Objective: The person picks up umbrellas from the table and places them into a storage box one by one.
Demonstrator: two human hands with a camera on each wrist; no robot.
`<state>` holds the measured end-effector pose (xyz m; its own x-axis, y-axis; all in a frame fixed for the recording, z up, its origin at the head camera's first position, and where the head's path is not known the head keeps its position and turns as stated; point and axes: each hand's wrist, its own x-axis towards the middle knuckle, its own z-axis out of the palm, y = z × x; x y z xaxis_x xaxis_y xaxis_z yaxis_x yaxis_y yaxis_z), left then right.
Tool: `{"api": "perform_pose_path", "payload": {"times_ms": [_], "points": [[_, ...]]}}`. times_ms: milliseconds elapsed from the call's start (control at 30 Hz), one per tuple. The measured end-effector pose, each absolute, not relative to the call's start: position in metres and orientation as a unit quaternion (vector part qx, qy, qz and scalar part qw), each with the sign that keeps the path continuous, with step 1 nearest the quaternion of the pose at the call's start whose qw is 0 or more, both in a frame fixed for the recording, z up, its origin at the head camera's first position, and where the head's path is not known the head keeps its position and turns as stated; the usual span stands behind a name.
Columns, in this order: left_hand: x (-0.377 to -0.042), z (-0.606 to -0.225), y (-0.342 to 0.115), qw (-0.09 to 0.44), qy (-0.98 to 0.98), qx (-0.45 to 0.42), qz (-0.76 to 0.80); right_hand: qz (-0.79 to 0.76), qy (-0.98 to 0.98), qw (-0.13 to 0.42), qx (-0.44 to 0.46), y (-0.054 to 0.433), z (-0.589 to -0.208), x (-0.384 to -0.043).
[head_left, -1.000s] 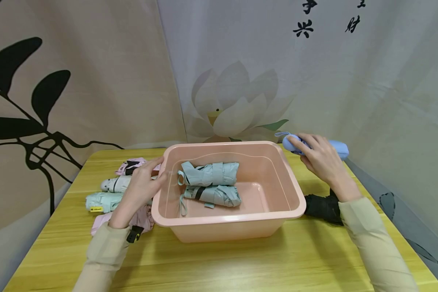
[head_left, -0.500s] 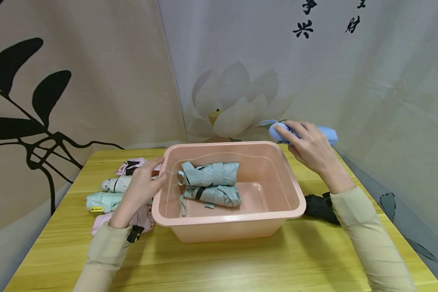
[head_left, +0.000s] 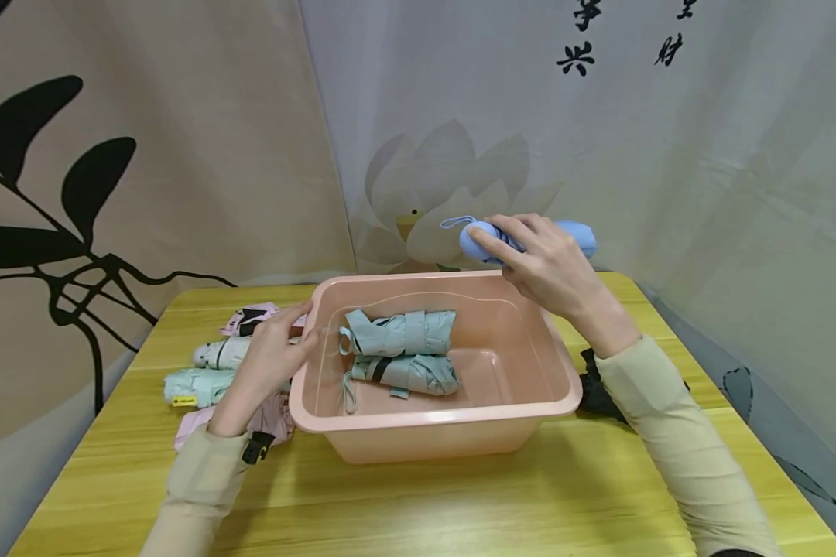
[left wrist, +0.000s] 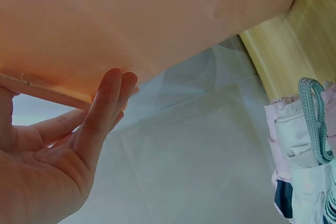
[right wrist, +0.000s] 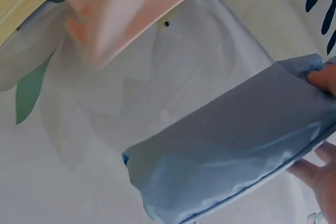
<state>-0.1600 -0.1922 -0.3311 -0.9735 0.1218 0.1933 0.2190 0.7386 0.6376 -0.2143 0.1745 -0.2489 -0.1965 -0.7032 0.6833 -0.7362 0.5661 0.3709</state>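
My right hand [head_left: 550, 263] grips a folded blue umbrella [head_left: 577, 236] above the back right corner of a pink plastic basin [head_left: 432, 424]. The wrist loop hangs off its rounded handle end, pointing left. In the right wrist view the umbrella's blue cloth [right wrist: 226, 145] slants across, with fingertips at its right end. My left hand [head_left: 272, 363] holds the basin's left rim, its fingers [left wrist: 100, 114] lying against the outer wall under the lip. Inside the basin, two folded grey-green umbrellas [head_left: 407, 333] lie side by side toward the left.
Left of the basin, partly behind my left arm, lie several folded umbrellas: a pink and black one [head_left: 251, 316], a white one [head_left: 219, 353], a mint one [head_left: 195, 383] and a pink one [head_left: 272, 418]. A black folded umbrella [head_left: 599, 394] lies to the right, partly under my forearm.
My right hand has carried the blue umbrella left and slightly up, from beyond the basin's right side to above its back right corner. The left hand has stayed at the rim.
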Motion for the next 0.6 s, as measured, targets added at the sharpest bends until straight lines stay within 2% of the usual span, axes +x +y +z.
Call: {"api": "perform_pose_path", "payload": {"times_ms": [600], "points": [[-0.161,-0.331,-0.192,0.073,-0.931,-0.093,-0.344,0.018,-0.747,0.419,0.517,0.119,-0.241,-0.202]]}}
